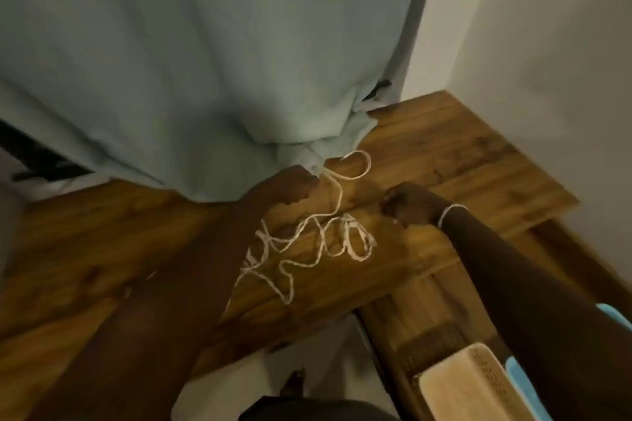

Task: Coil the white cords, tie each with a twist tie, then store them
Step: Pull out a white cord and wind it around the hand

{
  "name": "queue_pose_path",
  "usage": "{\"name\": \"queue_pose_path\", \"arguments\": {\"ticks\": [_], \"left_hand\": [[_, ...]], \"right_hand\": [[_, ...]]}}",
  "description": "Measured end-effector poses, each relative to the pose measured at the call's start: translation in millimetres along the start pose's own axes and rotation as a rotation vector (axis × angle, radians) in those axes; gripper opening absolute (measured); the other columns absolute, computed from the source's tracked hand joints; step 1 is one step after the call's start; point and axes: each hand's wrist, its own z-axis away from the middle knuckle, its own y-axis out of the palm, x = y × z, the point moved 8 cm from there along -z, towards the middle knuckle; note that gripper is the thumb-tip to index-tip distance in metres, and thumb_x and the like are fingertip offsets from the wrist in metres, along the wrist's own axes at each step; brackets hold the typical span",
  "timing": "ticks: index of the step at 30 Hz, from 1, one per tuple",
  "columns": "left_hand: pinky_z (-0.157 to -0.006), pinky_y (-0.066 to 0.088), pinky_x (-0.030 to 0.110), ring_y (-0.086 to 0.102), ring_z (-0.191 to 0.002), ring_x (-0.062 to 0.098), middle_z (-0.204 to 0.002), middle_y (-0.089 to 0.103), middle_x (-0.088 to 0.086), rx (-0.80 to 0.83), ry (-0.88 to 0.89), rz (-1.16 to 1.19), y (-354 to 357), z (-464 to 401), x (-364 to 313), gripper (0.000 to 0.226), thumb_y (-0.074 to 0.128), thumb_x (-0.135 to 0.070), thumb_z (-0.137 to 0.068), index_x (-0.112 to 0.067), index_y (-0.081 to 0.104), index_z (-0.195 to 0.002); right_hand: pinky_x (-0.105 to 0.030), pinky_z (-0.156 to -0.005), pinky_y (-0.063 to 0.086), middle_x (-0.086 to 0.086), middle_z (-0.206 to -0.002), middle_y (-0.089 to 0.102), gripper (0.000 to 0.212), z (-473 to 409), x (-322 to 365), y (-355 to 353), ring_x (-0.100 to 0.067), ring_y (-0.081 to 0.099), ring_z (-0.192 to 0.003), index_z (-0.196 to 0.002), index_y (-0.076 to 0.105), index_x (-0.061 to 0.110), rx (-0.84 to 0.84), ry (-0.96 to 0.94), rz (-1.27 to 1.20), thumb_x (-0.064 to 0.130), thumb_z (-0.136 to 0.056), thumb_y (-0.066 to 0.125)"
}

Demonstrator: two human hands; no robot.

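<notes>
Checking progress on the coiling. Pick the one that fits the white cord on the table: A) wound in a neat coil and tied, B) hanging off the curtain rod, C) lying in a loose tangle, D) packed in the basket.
C: the cord sprawls in loose, irregular loops over the wooden table, one end running up to the left hand.
</notes>
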Motion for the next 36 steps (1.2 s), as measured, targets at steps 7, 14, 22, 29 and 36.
{"name": "queue_pose_path", "arguments": {"ticks": [7, 14, 22, 29, 36], "left_hand": [[-0.064, 0.052, 0.033, 0.061, -0.065, 0.019, -0.072, 0.068, 0.002, 0.24, -0.007, 0.122, 45.9, 39.8, 58.2, 0.011, 0.064, -0.021, -0.086, -0.016, 0.069, -0.078], [-0.069, 0.054, 0.033, 0.066, -0.08, 0.017, -0.087, 0.069, -0.002, 0.316, 0.094, -0.151, 55.9, 48.2, 104.7, 0.027, 0.082, -0.019, -0.07, -0.018, 0.073, -0.095], [-0.07, 0.058, 0.03, 0.065, -0.077, 0.01, -0.088, 0.068, -0.005, 0.072, 0.183, 0.096, 29.0, 44.7, 106.7, 0.03, 0.077, -0.009, -0.071, -0.016, 0.071, -0.1], [-0.091, 0.051, 0.037, 0.067, -0.102, 0.022, -0.113, 0.07, 0.011, 0.52, 0.003, 0.519, 59.6, 55.5, 56.5, 0.027, 0.071, -0.033, -0.084, -0.018, 0.07, -0.106], [-0.067, 0.056, 0.027, 0.069, -0.072, 0.021, -0.083, 0.071, 0.016, 0.66, -0.06, 0.554, 50.3, 69.8, 44.8, 0.008, 0.06, -0.006, -0.093, -0.004, 0.067, -0.095]], "right_hand": [[-0.037, -0.072, 0.062, -0.011, -0.091, 0.077, 0.025, -36.3, 103.2, 92.7, -0.017, 0.073, -0.077, -0.094, 0.079, 0.021, 0.318, -0.144, -0.057, 0.017, -0.07, 0.078], [-0.018, -0.082, 0.045, 0.004, -0.11, 0.072, 0.04, -31.7, 154.9, 188.9, -0.011, 0.066, -0.1, -0.116, 0.072, 0.018, 0.59, -0.293, 0.294, 0.031, -0.079, 0.082], [-0.021, -0.075, 0.051, -0.02, -0.108, 0.073, 0.02, -43.5, 146.0, 184.5, -0.034, 0.07, -0.1, -0.106, 0.074, 0.003, 0.614, -0.19, 0.108, 0.005, -0.086, 0.072], [-0.025, -0.062, 0.057, -0.012, -0.086, 0.076, 0.021, -33.8, 114.5, 74.3, -0.015, 0.072, -0.074, -0.108, 0.07, -0.001, 0.606, -0.044, -0.548, -0.002, -0.087, 0.067], [-0.014, -0.061, 0.058, -0.008, -0.095, 0.076, 0.029, -46.5, 31.5, -61.5, -0.01, 0.074, -0.079, -0.108, 0.07, 0.007, 0.041, 0.1, -0.907, 0.011, -0.079, 0.07]]}}
